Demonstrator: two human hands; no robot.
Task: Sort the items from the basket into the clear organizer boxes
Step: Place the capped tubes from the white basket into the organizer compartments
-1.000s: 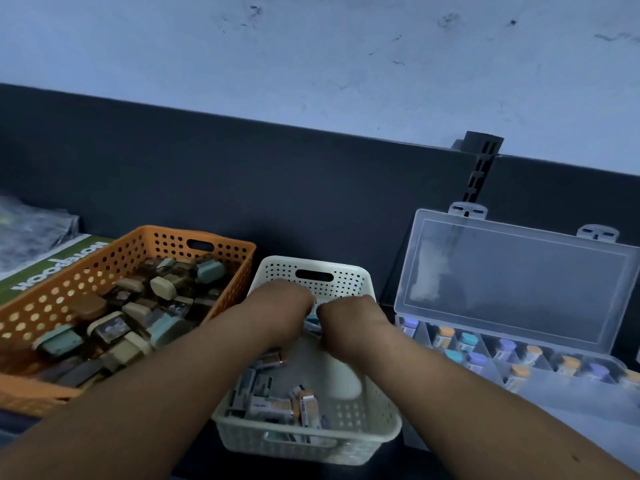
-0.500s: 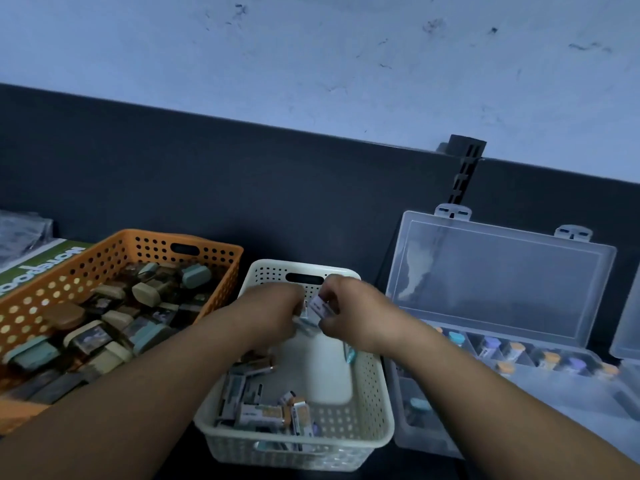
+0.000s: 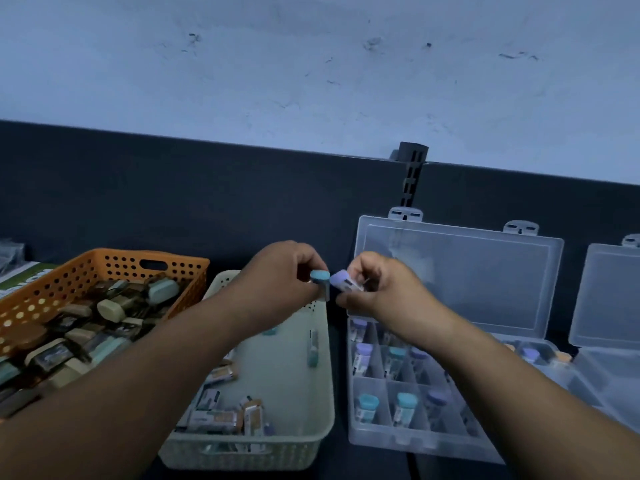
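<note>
Left hand (image 3: 284,275) closed on teal-capped vial (image 3: 320,284), held upright above far rim of white basket (image 3: 322,382). Right hand (image 3: 377,289) pinching purple-capped vial (image 3: 344,283), tilted, cap toward the left. Caps nearly touching, over gap between basket and organizer (image 3: 388,441). Organizer lid open, leaning on dark back panel; teal and purple vials standing in compartments. More items lying loose in basket, mostly near end. Orange basket (image 3: 104,265) at left, full of other pieces. Second clear box (image 3: 609,299) at far right.
</note>
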